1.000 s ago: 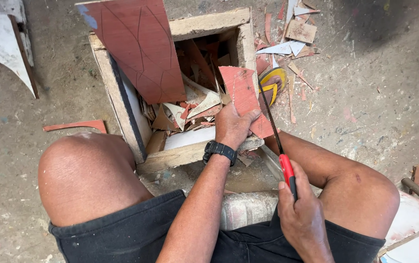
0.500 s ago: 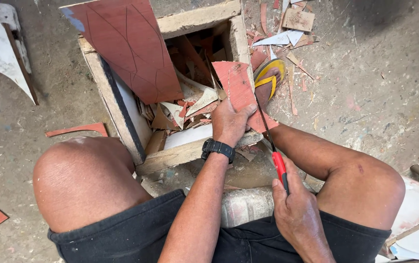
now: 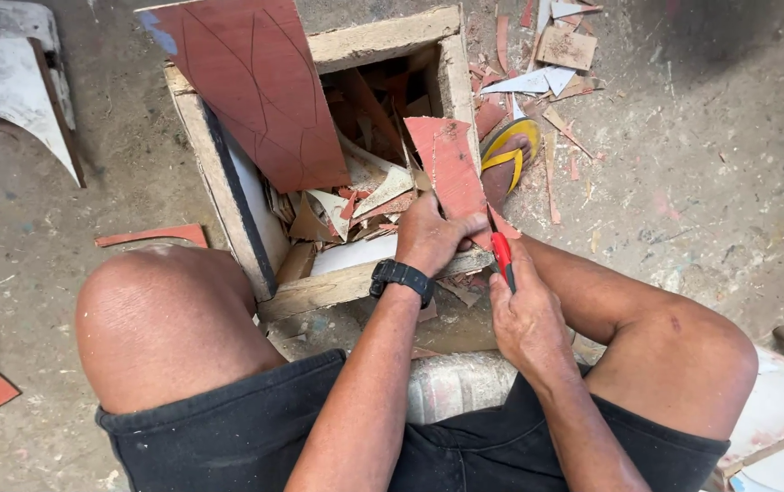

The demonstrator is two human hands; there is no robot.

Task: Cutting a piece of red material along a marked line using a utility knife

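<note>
The left hand (image 3: 428,239) gripped a red piece (image 3: 449,173) over the wooden box (image 3: 356,284), the right hand (image 3: 527,314) squeezed a red-handled cutter (image 3: 501,251) against it, and many scraps (image 3: 356,200) already lay inside.

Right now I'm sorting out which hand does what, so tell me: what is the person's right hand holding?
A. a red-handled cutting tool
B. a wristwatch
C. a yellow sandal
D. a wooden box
A: the right hand grips a red-handled cutting tool against the red sheet piece that the left hand holds over the wooden box.
</note>
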